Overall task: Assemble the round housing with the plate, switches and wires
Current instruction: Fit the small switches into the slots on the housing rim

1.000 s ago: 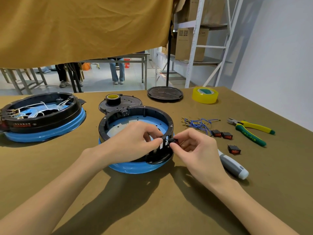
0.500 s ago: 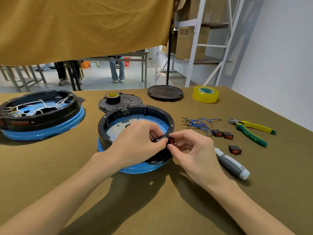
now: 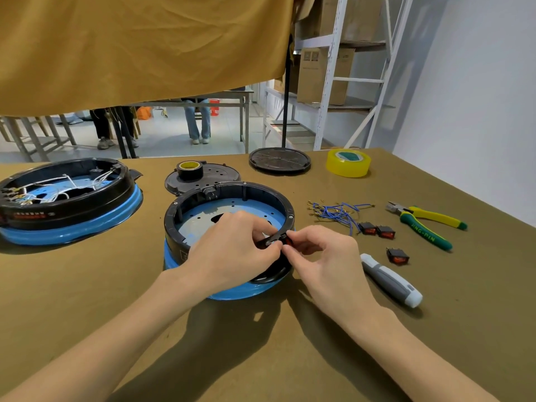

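The round housing (image 3: pixel 229 195), black ring on a blue base, sits mid-worktop (image 3: pixel 87 285); the left hand (image 3: pixel 232 250) grips its near rim, fingers curled over the edge; the right hand (image 3: pixel 322 253) pinches a red rocker switch (image 3: pixel 288 242) against the wall; three spare switches (image 3: pixel 377 230) lie beside blue wires (image 3: pixel 336 211); the pliers (image 3: pixel 426 224) read "JING-PIN".

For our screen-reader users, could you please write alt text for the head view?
Both hands, left hand and right hand, press a red switch into the round housing's near rim. Three spare switches, blue wires, pliers lie right.
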`<state>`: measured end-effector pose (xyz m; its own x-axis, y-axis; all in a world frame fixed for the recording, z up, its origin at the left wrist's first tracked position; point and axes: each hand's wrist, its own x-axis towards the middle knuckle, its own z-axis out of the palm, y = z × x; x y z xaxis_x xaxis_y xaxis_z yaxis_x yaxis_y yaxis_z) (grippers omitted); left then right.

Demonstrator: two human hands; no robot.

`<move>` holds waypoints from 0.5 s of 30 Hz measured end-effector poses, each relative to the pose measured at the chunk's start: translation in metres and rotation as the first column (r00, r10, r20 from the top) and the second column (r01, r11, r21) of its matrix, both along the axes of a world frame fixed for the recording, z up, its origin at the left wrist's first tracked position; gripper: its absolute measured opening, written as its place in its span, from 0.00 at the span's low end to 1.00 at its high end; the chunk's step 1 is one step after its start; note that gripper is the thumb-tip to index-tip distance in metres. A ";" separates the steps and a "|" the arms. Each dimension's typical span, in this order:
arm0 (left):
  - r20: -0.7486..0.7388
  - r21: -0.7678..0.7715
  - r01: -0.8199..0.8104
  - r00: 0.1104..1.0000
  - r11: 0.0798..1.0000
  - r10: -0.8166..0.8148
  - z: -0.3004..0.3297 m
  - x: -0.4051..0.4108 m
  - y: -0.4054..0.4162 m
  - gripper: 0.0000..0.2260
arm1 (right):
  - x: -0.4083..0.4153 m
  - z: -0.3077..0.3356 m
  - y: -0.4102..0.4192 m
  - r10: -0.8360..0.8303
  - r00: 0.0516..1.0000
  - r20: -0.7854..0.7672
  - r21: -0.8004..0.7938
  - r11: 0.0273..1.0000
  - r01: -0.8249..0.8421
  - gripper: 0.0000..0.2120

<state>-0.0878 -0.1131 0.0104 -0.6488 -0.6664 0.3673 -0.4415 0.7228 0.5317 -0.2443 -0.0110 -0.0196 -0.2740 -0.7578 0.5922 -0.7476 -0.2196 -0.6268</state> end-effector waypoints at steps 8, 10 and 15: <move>0.004 -0.041 -0.038 0.999 0.998 0.038 -0.002 -0.002 0.000 0.14 | 0.004 0.002 0.006 -0.007 0.976 -0.219 0.000 1.000 0.007 0.14; 0.013 -0.058 -0.021 1.000 0.998 0.022 -0.002 -0.002 0.001 0.13 | 0.001 0.001 0.007 0.011 0.982 -0.189 0.016 1.000 -0.008 0.15; 0.035 -0.074 0.002 0.999 0.997 0.001 -0.001 -0.002 -0.001 0.12 | 0.000 -0.002 0.006 0.004 0.984 -0.180 0.032 1.000 0.001 0.16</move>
